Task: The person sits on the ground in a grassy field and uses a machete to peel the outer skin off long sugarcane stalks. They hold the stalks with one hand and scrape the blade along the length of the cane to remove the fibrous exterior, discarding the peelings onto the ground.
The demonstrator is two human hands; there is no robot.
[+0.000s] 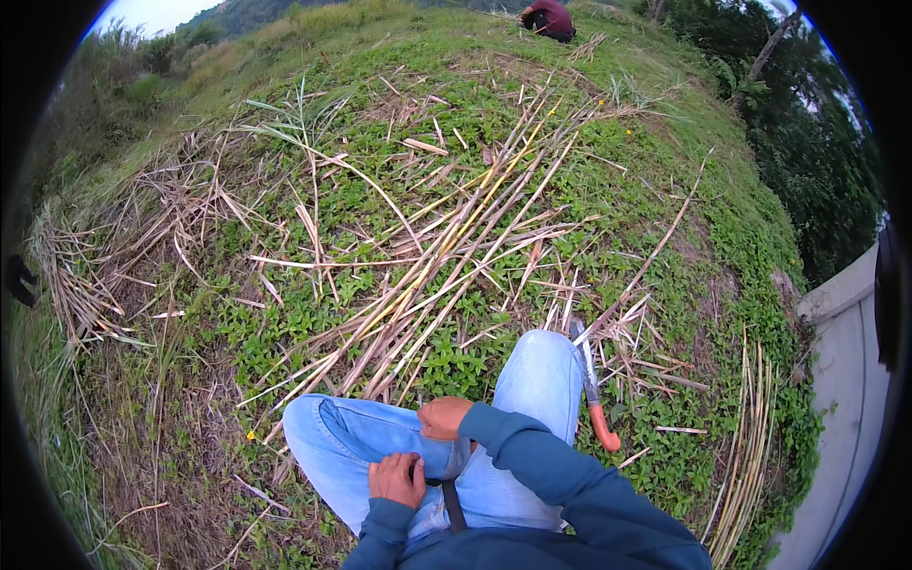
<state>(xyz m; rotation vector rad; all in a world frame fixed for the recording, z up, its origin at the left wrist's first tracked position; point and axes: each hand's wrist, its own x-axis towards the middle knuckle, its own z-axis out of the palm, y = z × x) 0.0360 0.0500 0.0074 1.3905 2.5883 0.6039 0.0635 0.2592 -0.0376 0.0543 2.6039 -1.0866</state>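
I sit on the ground in light blue jeans (351, 432), knees bent apart. My left hand (397, 478) lies on my lap with its fingers curled, and a small dark thing shows by its thumb and fingers. Just beyond it, my right hand (444, 418) rests closed on the jeans; the inside of its grip is hidden. A black strap (454, 505) hangs between my legs. Beside my right knee lies a long-bladed knife (598, 426) with an orange, hooked handle. Ahead of my knees a loose pile of yellow and brown cane stalks (446, 247) stretches away, apart from both hands.
Dry leaf strips lie heaped at the left (180, 209). A bundle of thin stalks (746, 456) lies at the right, near a grey concrete wall (845, 380). Far ahead a person in a dark red top (549, 17) bends down. Low green plants cover the slope.
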